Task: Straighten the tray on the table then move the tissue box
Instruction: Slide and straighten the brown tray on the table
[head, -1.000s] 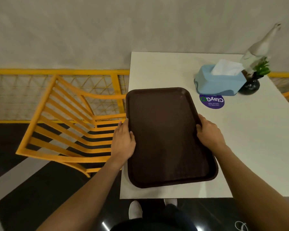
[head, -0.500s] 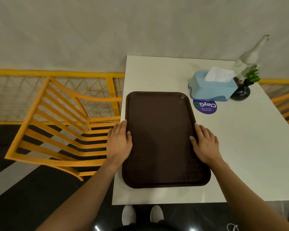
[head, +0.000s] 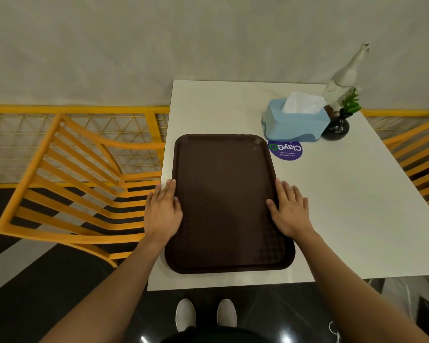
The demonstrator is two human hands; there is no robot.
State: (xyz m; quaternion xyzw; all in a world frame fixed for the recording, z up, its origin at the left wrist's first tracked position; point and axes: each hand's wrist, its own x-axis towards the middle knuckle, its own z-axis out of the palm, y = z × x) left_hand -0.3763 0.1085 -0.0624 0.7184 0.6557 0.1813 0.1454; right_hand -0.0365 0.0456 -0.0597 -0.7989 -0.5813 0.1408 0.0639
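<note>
While both hands lie flat with fingers spread, the left hand [head: 162,214] rests against the left rim of the dark brown tray [head: 227,201] and the right hand [head: 291,211] against its right rim, neither curled around it. That tray sits on the near left part of the white worktop [head: 344,206], its long sides roughly parallel to the worktop's left edge. Farther back stands the blue tissue box [head: 294,123], overlapping a round purple sticker [head: 285,150], just beside a dark vase [head: 336,128] and a white bird figurine [head: 344,78].
</note>
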